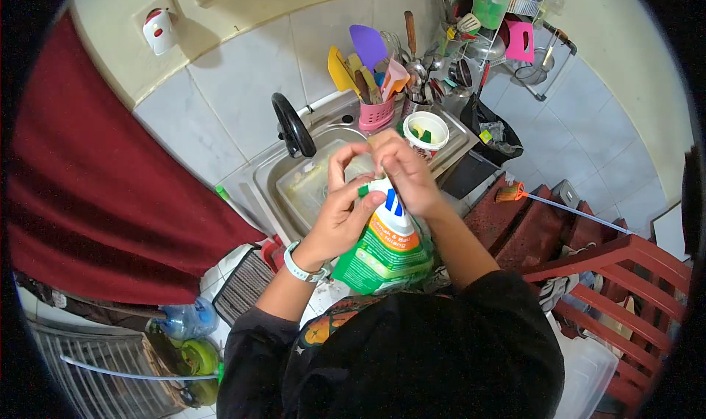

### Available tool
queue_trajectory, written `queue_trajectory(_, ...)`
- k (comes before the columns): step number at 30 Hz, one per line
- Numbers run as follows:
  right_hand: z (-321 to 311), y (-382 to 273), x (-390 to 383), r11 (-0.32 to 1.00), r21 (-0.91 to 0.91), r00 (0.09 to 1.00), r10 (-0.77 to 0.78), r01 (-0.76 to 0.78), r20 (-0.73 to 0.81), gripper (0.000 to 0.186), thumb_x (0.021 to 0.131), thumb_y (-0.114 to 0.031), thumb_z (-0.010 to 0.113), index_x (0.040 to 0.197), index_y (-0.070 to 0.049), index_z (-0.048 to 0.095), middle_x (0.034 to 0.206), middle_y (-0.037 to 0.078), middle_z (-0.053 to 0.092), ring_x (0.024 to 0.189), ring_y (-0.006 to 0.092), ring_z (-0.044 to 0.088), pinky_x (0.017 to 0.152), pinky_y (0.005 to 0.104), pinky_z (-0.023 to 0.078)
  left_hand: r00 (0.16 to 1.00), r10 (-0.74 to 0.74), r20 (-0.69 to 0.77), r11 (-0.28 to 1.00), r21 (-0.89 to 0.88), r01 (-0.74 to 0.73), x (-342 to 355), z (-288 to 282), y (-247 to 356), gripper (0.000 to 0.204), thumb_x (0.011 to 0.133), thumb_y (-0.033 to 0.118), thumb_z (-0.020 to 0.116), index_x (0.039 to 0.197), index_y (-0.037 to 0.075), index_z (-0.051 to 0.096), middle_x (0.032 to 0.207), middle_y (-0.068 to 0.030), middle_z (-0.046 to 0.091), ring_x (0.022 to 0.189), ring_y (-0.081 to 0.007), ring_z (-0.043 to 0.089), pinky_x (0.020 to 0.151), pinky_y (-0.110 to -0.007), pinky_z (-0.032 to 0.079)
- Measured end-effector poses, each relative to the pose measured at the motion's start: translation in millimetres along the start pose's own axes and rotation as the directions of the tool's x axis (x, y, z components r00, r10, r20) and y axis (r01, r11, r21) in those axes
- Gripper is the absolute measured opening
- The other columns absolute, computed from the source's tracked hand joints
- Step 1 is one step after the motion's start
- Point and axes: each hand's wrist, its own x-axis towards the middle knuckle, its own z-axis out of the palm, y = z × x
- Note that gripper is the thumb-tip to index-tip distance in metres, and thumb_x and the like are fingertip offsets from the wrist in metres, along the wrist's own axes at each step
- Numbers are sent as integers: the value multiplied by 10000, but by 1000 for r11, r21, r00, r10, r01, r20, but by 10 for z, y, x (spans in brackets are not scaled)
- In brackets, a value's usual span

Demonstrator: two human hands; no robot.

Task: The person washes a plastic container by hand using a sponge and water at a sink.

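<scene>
A green refill pouch [382, 257] with an orange and white upper part is held upright in front of my body, over the sink's near edge. My left hand [342, 217] grips its top left side near a small green piece, with a watch on the wrist. My right hand [408, 180] has thumb and fingers pinched at the pouch's top corner; what exactly lies between the fingertips is too small to make out. Behind them are the steel sink [287, 194] with a black tap [290, 125] and a white tub [434, 125] holding green and yellow pieces.
A pink utensil holder [376, 114] stands behind the sink, beside a dish rack [507, 3] and black bag [493, 147]. Red steps and railing [618, 286] with a broom [515, 192] are at right; a red curtain [95, 198], water bottle [187, 320] and green gas cylinder [198, 356] are at left.
</scene>
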Motion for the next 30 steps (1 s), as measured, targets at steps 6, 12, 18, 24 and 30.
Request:
queue_trajectory(6,56,-100,52,924,-378,985,-121,65,-126,207,883,-261,525,998,-95,569,1079,111,412,1042,197,399,905,330,317,1000,-15,3,999,-33,15,23,-102,-37,126,853,79,551,915,-23,593,1041,-141,547,980,-244,531,838,-303,402)
queue_trajectory(12,66,-70,-458,925,-28,911,377,-378,163,398,772,-201,702,1083,-4,551,992,81,607,873,126,568,758,276,454,982,3,-189,950,306,55,8,-269,-70,99,804,57,604,872,-5,639,933,-111,614,776,-210,587,697,-285,450)
queue_trajectory(18,40,38,-500,851,65,815,519,-521,-257,241,766,-104,692,962,22,626,847,60,663,737,89,602,674,236,476,888,-454,68,890,-4,456,-139,-298,-190,695,669,114,782,1216,54,357,990,-122,614,843,-120,586,718,-264,489)
queue_trajectory(24,146,146,-407,876,15,797,446,-482,-408,266,743,-91,711,971,15,624,840,41,653,722,80,592,666,227,480,765,-624,162,720,-262,643,-484,-238,-413,309,770,82,689,1045,3,571,925,-35,643,798,-78,581,700,-240,486)
queue_trajectory(30,28,237,-638,560,277,623,729,-781,282,340,762,-112,698,1059,5,581,925,47,635,835,96,586,752,251,470,709,-672,-214,732,-336,592,-547,-400,-372,213,795,48,651,993,-6,594,928,-52,649,771,-92,605,676,-226,490)
